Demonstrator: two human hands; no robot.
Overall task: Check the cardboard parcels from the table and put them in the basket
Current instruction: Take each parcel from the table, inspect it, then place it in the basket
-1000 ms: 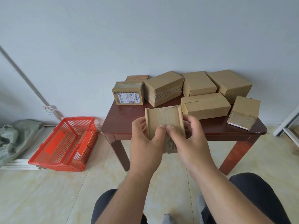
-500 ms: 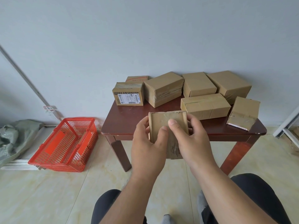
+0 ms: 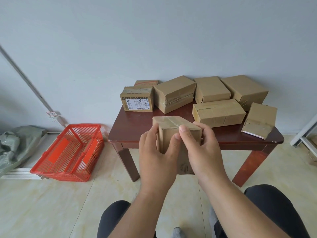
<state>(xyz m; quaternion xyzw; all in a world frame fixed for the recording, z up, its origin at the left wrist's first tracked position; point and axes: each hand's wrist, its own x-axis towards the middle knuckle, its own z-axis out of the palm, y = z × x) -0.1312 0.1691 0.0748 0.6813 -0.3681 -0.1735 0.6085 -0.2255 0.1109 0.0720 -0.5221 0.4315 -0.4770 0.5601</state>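
Fingers [image 3: 184, 130] of both hands curl round one cardboard parcel [image 3: 173, 133], gripping it above the table's [image 3: 133, 131] front edge.

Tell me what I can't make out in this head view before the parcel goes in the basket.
- Held parcel: lower faces hidden by the left hand and right hand.
- Shipping label on the left box: print too small to read.
- Back-left box: mostly hidden behind the labelled one.
- Basket: far inner wall partly hidden by its handles.
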